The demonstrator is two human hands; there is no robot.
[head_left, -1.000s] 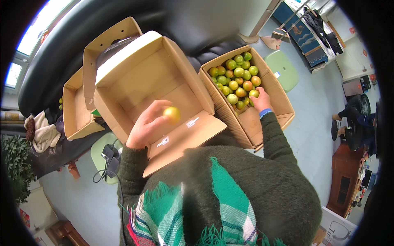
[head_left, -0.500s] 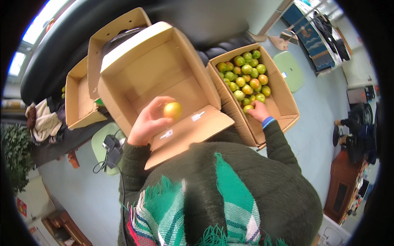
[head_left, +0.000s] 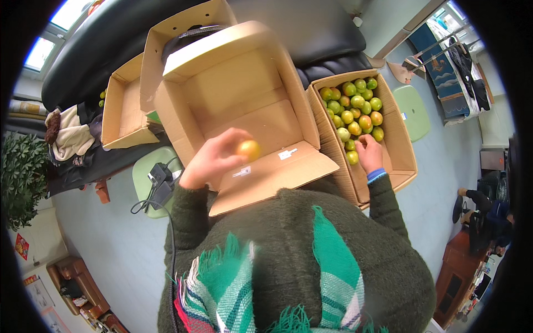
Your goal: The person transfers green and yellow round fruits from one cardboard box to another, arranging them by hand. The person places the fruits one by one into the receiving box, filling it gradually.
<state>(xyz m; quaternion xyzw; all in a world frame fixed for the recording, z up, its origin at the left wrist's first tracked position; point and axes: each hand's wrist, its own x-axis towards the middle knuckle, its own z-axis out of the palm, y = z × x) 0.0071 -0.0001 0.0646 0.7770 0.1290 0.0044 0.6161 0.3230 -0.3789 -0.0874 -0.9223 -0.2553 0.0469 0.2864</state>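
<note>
My left hand (head_left: 216, 157) is curled round a yellow-orange tomato (head_left: 249, 149), slightly blurred, over the front flap of the large cardboard box (head_left: 239, 100). That box is tilted, and its visible inside holds nothing. On the right, several green and reddish tomatoes (head_left: 354, 115) lie in a second cardboard box (head_left: 408, 158). My right hand (head_left: 370, 155) reaches into this box at the near edge of the tomatoes. Its fingers are bent and drawn together, and whatever they may hold is hidden. Two green tomatoes (head_left: 351, 151) lie just left of its fingertips.
Another cardboard box (head_left: 123, 111) stands at the left on a black couch (head_left: 94, 66). Left of the boxes, a black adapter with a cable (head_left: 161, 180) rests on a green stool (head_left: 145, 161). A second green stool (head_left: 412, 114) stands beyond the right box.
My left hand still holds the tomato near the flap. My right hand has shifted slightly along the tomatoes, away from the green one it touched. The whole view has shifted.
</note>
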